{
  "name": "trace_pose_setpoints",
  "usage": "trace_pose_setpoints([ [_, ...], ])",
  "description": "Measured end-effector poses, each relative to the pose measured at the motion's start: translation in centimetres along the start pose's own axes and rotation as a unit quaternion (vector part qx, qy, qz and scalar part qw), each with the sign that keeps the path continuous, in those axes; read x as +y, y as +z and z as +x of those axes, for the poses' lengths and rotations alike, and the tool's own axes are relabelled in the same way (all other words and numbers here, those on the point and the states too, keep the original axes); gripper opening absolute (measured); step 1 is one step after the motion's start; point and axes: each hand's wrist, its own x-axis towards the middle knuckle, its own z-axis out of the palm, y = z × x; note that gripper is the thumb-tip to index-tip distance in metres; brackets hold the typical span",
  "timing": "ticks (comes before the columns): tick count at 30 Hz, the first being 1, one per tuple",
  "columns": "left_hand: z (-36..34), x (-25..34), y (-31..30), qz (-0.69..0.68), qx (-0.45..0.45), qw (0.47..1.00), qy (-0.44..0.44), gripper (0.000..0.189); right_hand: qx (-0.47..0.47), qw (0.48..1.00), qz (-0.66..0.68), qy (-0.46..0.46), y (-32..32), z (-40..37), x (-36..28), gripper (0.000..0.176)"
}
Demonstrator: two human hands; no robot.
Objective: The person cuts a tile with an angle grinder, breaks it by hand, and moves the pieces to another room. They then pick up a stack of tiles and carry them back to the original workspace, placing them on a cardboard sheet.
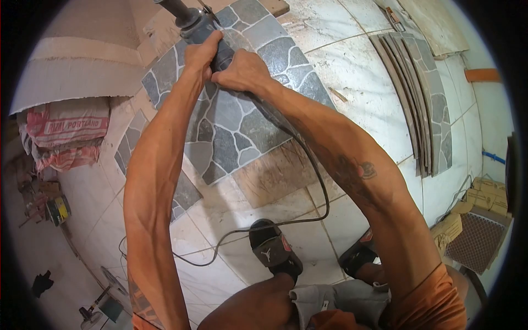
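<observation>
An angle grinder [201,33] lies over a grey stone-patterned tile [226,113] near the top of the view. My left hand [201,56] is closed round the grinder's body, just behind its head. Farther back, my right hand [243,71] wraps the rear of the body. A dark side handle [175,7] sticks out at the upper left with no hand on it. The grinder's disc is mostly hidden at the top. From under my right wrist the black cord [322,170] loops down across the floor.
Under the tile lies a brownish board [278,173]. Several tiles stand stacked on edge [410,99] at the right. Cement bags [69,129] lie at the left. My sandalled foot [269,245] is close to the cord. Cardboard boxes [487,198] sit at lower right.
</observation>
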Motion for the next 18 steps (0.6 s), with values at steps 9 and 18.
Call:
trace_pose_setpoints([
  [9,-2.8,-0.8,0.3,0.015,-0.003,1.0,0.002,0.03,-0.012,0.999,0.018,0.035,-0.3,-2.6,0.2,0.056],
  [18,-3.9,-1.9,0.4,0.007,-0.014,1.0,-0.001,0.032,0.0,0.999,0.012,0.03,-0.4,-4.2,0.7,0.058],
])
